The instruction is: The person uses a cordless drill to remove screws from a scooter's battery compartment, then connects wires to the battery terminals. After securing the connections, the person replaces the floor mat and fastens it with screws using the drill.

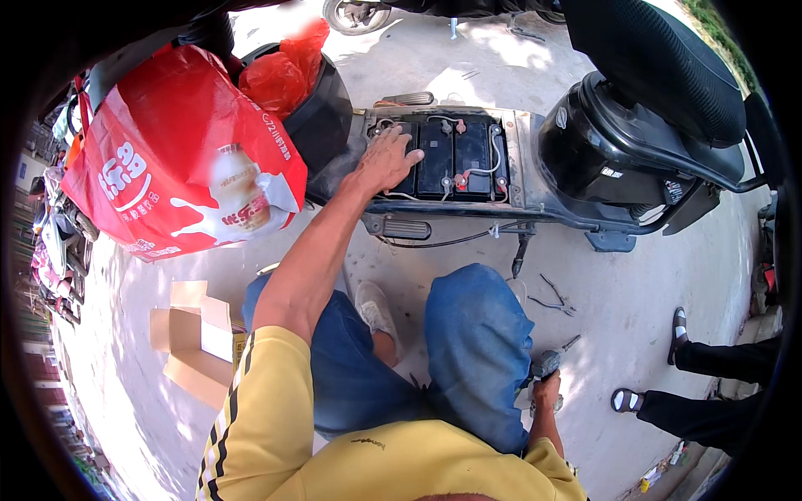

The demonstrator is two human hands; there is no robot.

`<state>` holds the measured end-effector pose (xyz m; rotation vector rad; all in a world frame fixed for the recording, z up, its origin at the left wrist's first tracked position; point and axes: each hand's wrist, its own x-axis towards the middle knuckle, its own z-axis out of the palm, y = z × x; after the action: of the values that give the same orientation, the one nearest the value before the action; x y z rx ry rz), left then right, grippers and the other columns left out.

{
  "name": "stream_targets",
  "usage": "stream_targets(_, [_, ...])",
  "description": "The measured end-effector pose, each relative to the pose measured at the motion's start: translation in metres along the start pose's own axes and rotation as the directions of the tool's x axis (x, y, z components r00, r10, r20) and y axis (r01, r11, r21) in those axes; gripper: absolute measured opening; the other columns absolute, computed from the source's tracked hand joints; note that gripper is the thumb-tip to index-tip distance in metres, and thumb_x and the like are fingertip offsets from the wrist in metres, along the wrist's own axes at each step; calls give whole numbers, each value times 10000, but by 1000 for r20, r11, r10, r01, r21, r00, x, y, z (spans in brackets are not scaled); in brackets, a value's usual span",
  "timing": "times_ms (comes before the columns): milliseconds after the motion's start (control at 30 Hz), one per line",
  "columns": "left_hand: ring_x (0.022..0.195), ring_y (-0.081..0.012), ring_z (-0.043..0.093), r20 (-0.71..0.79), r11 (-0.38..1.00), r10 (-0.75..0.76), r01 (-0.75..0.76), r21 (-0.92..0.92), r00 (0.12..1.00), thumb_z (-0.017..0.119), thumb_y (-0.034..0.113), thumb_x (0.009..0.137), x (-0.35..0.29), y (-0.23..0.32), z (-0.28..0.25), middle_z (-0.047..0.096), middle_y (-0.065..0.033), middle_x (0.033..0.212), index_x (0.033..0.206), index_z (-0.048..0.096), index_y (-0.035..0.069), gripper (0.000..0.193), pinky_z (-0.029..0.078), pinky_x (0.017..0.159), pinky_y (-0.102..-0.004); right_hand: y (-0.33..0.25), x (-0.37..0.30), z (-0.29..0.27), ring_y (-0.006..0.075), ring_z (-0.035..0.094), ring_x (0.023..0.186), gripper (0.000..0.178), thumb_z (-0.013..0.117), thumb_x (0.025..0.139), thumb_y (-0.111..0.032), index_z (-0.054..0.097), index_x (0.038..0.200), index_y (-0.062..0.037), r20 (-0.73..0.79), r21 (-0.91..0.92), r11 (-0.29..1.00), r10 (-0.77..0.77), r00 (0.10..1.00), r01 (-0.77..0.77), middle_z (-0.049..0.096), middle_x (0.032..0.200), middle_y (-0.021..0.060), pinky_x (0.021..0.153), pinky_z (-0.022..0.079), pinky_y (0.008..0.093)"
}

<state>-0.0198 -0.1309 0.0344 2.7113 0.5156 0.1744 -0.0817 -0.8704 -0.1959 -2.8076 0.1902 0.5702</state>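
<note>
- Plainly, the left hand point(386, 159) lies palm-down with fingers spread, gripping nothing visible, at the left end of the black batteries point(435, 159), mostly to its right
- Farther right, a metal rim point(520, 159) edges them; left of that hand, a red bag point(192, 159) crowds the room
- The right hand point(547, 392) wraps round a power tool point(547, 364), pliers point(568, 310) ahead of it, pavement point(601, 359) open rightward up to a bystander's sandalled feet point(625, 401)

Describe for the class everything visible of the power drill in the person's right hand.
The power drill has a dark grey, hard-looking body and a slim bit pointing forward and rightward. The right hand grips its handle, mostly hiding it, beside the blue-trousered right leg. Whether it is running cannot be told.
</note>
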Motion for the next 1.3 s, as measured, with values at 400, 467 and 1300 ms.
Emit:
stream_targets(400, [939, -338, 770, -226, 854, 518, -511, 94, 825, 744, 118, 790, -144, 193, -134, 754, -164, 834, 970, 784, 26, 206, 590, 775, -442, -20, 4, -22, 464, 702, 1126, 501, 678, 904, -185, 584, 1327, 67, 185, 53, 973, -231, 955, 225, 719, 1225, 301, 975, 536, 525])
stream_targets(467, [977, -340, 740, -438, 857, 479, -514, 44, 761, 742, 124, 807, -172, 198, -143, 731, -145, 919, 1050, 739, 23, 262, 586, 837, -429, -29, 5, -27, 460, 702, 1129, 506, 678, 906, -188, 583, 1333, 67, 205, 27, 972, -234, 950, 234, 718, 1231, 299, 976, 536, 523])
stream_targets(1300, [1006, -289, 659, 362, -373, -927, 355, -857, -98, 838, 302, 920, -476, -93, 263, 676, -159, 1133, 1283, 609, -5, 528, 533, 864, -395, -55, -4, -105, 412, 694, 1168, 567, 684, 935, -225, 562, 1404, 70, 222, -47, 961, -255, 941, 272, 707, 1302, 266, 988, 532, 505])
